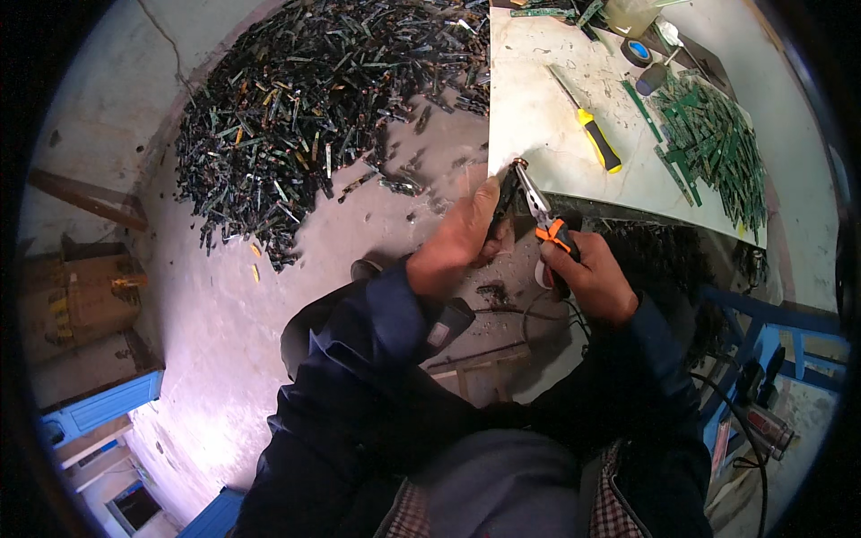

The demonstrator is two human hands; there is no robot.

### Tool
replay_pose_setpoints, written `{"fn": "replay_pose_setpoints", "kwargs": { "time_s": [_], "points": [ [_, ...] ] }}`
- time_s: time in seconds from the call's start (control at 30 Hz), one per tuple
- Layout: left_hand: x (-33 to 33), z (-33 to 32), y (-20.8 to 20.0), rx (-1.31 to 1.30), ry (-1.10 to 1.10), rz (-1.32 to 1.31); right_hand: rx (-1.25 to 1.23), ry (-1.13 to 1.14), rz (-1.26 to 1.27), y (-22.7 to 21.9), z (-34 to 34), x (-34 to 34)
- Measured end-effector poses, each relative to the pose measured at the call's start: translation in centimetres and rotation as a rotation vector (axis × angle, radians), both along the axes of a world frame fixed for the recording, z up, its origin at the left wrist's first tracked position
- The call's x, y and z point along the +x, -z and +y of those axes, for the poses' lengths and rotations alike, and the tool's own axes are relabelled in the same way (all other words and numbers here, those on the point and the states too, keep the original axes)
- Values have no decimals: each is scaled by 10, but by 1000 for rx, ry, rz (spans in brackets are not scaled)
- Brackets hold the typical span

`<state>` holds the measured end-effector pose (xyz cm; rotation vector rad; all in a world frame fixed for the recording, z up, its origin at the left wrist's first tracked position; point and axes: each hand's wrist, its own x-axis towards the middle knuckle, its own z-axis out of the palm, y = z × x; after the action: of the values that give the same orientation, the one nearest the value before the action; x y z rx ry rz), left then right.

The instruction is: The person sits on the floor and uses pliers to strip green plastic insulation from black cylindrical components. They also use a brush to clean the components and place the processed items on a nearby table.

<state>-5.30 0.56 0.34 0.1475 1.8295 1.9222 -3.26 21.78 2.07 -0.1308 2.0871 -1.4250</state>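
Note:
My left hand [457, 231] is closed around a narrow black strip-shaped piece [506, 195] near the white tabletop's near left corner. In my right hand [594, 278] are long-nose pliers [538, 204] with orange and black handles. The jaws point up and to the left, meeting the upper end of the black piece beside a small coppery bit [519, 163]. Whether the jaws grip that bit is too small to tell. On the tabletop [529, 90] lies a screwdriver [598, 141] with a yellow and black handle.
Narrow green circuit-board strips [717, 148] are heaped on the table's right side, near a roll of tape [638, 52] and a cloudy container [631, 16]. A large pile of dark strips [296, 117] covers the floor at far left. A cardboard box [106, 291] stands left; blue framework [794, 336] is right.

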Motion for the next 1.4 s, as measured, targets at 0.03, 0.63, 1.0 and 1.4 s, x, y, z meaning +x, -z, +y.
{"fn": "replay_pose_setpoints", "kwargs": {
  "time_s": [0.03, 0.63, 1.0, 1.4],
  "points": [
    [0, 0, 0, 53, -2, -121, 148, -28, 91, -1, 1, -2],
    [-2, -1, 4, 220, -82, -349, -385, 133, -273, 4, 9, 36],
    [4, 7, 10, 121, -182, -285, 309, 152, 302, 11, -17, 39],
    [9, 14, -1, -10, -210, -136, 533, 172, 420, 8, -26, 40]
  ]
}}
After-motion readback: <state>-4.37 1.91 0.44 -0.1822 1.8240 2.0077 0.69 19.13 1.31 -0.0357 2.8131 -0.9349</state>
